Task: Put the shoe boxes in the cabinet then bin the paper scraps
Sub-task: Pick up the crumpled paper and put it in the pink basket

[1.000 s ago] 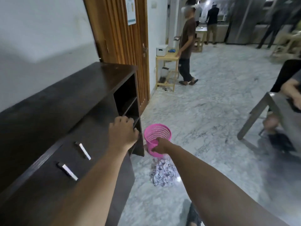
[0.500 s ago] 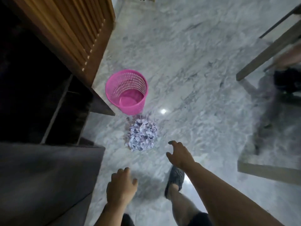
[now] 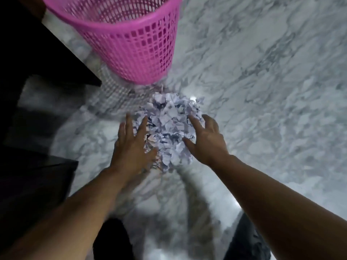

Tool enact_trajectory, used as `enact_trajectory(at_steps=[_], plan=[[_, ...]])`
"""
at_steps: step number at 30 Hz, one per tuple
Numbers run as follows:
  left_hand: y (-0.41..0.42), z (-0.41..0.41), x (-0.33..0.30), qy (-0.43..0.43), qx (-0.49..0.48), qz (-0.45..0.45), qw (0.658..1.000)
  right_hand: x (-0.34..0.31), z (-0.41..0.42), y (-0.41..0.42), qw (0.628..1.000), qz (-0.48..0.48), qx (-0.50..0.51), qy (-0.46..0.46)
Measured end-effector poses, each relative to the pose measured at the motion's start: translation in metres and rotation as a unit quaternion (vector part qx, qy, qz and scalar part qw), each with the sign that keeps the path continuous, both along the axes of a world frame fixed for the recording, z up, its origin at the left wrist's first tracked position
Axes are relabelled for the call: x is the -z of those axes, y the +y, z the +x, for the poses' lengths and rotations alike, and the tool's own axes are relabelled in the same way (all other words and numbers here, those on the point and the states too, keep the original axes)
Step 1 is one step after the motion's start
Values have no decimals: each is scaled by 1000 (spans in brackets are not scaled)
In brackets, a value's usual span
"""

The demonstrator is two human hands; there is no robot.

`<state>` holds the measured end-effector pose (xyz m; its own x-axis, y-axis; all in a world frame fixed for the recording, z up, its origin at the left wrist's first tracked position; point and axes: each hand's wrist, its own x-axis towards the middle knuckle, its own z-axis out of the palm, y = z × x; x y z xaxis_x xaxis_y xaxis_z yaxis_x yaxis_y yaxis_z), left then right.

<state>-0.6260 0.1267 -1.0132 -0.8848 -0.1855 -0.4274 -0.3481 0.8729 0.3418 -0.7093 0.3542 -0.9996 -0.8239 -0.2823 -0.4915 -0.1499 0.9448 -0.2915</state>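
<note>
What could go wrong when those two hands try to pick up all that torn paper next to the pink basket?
The paper scraps are a loose heap of small bits, so some may slip between the spread fingers of the left hand and right hand and scatter over the marble floor. The pink bin stands very close behind the pile, so a hasty scoop might knock it.

Overall light: dim, cool indoor light is washing the marble floor (image 3: 262, 91) grey.
Glare: a small bright spot is gleaming at the far edge of the paper scraps (image 3: 169, 128).
Shadows: the cabinet (image 3: 37, 91) is reading almost black; dark shade is pooling between the forearms.
Blur: the pink bin (image 3: 131, 49) and both forearms are smearing.
Distortion: wide-angle stretching is bending the frame edges.
</note>
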Motion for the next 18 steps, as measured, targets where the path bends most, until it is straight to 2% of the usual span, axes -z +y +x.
enact_trajectory(at_steps=[3,7,10,15,18], plan=[[-18,-30,45,41,46,23,998,47,-22,-17,999,17,-20,29],[-23,-56,73,80,120,16,989,77,-43,-27,996,16,-58,64],[-17,-62,85,112,122,11,986,88,-48,-30,991,36,-95,89],[-11,-80,77,111,186,-14,976,82,-43,-36,997,0,-66,50],[-12,-95,59,136,153,26,978,73,-40,-31,998,-30,-36,44]])
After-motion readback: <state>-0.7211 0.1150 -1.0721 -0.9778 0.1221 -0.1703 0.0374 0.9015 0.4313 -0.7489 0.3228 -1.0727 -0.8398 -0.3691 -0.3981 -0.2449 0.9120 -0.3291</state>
